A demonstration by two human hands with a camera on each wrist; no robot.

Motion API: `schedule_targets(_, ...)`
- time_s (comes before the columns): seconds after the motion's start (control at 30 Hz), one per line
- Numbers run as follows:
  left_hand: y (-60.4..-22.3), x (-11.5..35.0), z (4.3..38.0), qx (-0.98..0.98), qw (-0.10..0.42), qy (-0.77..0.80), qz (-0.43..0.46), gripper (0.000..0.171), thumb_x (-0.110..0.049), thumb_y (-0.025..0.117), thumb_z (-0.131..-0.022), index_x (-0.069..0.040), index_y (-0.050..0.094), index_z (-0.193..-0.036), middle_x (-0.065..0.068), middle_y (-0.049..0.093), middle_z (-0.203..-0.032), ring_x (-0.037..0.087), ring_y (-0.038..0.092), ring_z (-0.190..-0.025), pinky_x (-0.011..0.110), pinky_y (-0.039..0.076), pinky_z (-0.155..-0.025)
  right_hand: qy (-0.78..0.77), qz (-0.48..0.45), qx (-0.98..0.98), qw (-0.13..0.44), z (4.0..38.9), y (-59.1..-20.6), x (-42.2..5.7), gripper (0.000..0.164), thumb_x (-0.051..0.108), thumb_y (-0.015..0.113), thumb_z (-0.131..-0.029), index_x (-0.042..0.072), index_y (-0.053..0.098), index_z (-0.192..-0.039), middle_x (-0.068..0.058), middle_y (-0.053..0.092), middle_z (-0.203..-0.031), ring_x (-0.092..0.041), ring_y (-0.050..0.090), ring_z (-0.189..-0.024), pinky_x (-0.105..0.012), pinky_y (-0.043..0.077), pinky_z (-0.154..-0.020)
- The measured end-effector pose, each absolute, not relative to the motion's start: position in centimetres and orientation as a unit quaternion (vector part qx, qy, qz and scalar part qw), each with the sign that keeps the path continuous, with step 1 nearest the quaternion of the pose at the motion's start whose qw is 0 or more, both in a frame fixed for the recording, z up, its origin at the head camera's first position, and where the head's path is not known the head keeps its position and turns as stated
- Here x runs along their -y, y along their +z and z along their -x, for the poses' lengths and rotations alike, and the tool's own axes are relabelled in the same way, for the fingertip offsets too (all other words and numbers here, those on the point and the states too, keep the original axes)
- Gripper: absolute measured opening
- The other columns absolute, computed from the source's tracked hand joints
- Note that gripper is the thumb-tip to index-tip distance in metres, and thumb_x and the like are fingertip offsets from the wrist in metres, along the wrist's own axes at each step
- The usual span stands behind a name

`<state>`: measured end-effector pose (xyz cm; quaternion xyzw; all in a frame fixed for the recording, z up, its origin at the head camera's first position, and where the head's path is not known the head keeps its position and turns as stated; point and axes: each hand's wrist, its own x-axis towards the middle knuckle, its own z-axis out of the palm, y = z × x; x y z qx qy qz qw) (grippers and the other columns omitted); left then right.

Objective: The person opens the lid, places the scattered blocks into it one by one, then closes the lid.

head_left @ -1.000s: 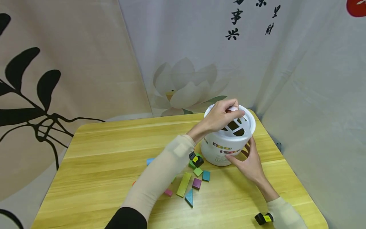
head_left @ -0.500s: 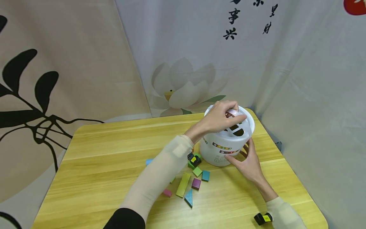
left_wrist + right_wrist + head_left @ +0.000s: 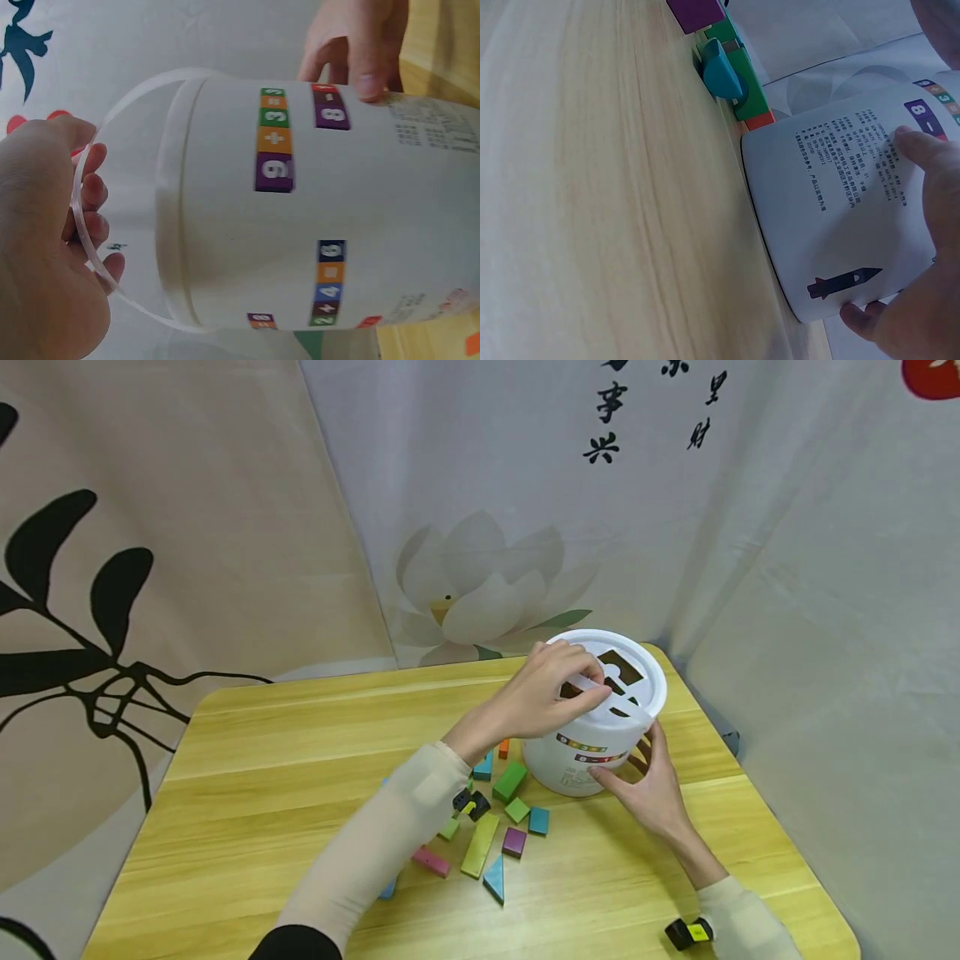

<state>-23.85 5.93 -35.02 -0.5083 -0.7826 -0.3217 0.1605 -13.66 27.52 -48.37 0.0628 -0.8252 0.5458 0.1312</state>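
The white bucket [image 3: 592, 727] stands at the far right corner of the tabletop [image 3: 285, 752]. The right hand [image 3: 651, 787] steadies its side with straight fingers, while the left hand [image 3: 546, 693] rests curled on the slotted lid [image 3: 622, 681], apparently holding nothing. Coloured blocks [image 3: 495, 831] lie just left of the bucket; judging by this, picking another block comes next.

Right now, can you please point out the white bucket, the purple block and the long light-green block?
white bucket [image 3: 581, 768], head view, on its front wall below the coloured labels.
purple block [image 3: 514, 842], head view, on the middle of its top face.
long light-green block [image 3: 482, 844], head view, on the middle of its length.
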Motion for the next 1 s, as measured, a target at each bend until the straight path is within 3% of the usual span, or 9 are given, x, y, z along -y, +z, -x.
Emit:
schedule_targets(0.27,-36.7,-4.2,22.5,0.761,0.220,-0.313,0.524,0.012,-0.024,0.068,-0.097,-0.015,0.075,-0.097,-0.006,0.064,-0.097,0.010,0.050,-0.097,0.036,0.038,-0.091,0.552,-0.057,0.821,0.135,13.6,-48.4,-27.3,0.111,0.012,0.088,-0.080,0.033,0.019,-0.164,-0.009,0.032,-0.156,-0.036,0.037,-0.139,-0.061,0.040,-0.107)
schedule_targets(0.57,-39.0,-3.2,21.0,0.753,0.272,-0.286,0.527,0.011,-0.025,0.071,-0.095,-0.015,0.075,-0.093,-0.003,0.061,-0.093,0.013,0.046,-0.087,0.035,0.040,-0.085,0.553,-0.061,0.819,0.142,13.5,-48.3,-27.2,0.111,0.011,0.088,-0.080,0.033,0.019,-0.164,-0.010,0.032,-0.157,-0.035,0.038,-0.138,-0.061,0.040,-0.107)
schedule_targets(1.0,-43.7,-1.6,19.7,0.771,0.241,-0.289,0.514,0.012,-0.020,0.078,-0.091,-0.016,0.079,-0.103,-0.004,0.067,-0.104,0.013,0.052,-0.099,0.033,0.042,-0.092,0.556,-0.060,0.816,0.148,13.4,-48.3,-27.1,0.113,0.009,0.089,-0.079,0.032,0.019,-0.165,-0.009,0.031,-0.158,-0.034,0.038,-0.138,-0.060,0.040,-0.108)
